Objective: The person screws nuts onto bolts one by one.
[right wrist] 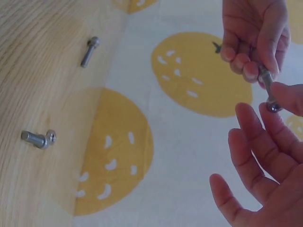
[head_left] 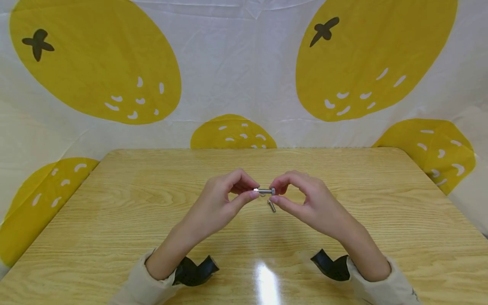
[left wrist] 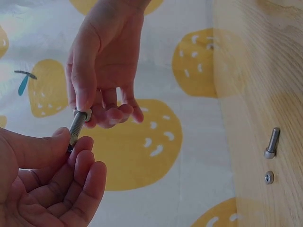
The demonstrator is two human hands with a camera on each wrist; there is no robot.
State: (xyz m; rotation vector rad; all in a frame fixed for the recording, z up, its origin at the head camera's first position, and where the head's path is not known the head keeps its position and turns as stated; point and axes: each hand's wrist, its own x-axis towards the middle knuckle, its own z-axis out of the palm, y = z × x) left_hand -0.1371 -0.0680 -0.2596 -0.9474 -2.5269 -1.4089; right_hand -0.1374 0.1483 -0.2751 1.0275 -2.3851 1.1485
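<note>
Pale wood-grain desk (head_left: 152, 203): we see it spread below.
Left hand (head_left: 223, 197): we see thumb and fingers pinching one end of a silver metal bolt (head_left: 265, 191).
Right hand (head_left: 309, 197): we see it pinching the bolt's head.
Held bolt: above the desk, midway between its left and right edges.
Two loose silver bolts (right wrist: 88, 55): lying on the desk.
Small silver nut (left wrist: 269, 178): just beside one loose bolt.

bolt (head_left: 265, 191): shiny metal (visibly ridged) | table (head_left: 133, 203): glossy wood | backdrop (head_left: 236, 63): creased cloth
</note>
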